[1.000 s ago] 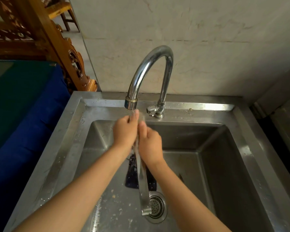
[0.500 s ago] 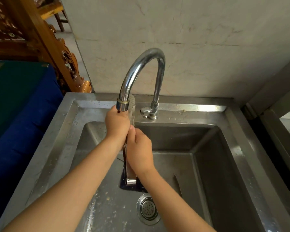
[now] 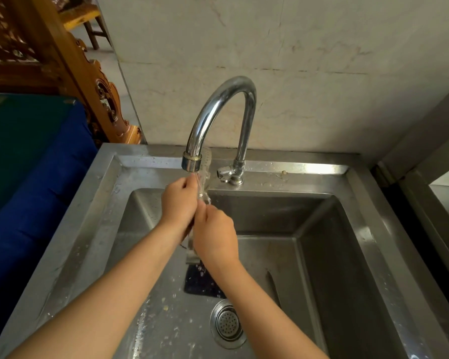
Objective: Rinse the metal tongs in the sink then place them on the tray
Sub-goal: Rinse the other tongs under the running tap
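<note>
The metal tongs stand nearly upright under the faucet spout, their perforated tip just behind the spout and their hinge end showing below my hands. Water runs from the spout onto them. My left hand grips the upper part of the tongs with curled fingers. My right hand wraps around their lower part. Both hands hang over the steel sink basin. No tray is in view.
A drain strainer sits in the basin floor, with a dark flat object lying just behind it. The tap handle is at the faucet base. A blue-covered surface lies left; a carved wooden frame stands behind it.
The tongs have risen: their hinge end was near the drain and now sits just below my right hand, and their tip has moved from under the spout to behind it. Both hands stay on them.
</note>
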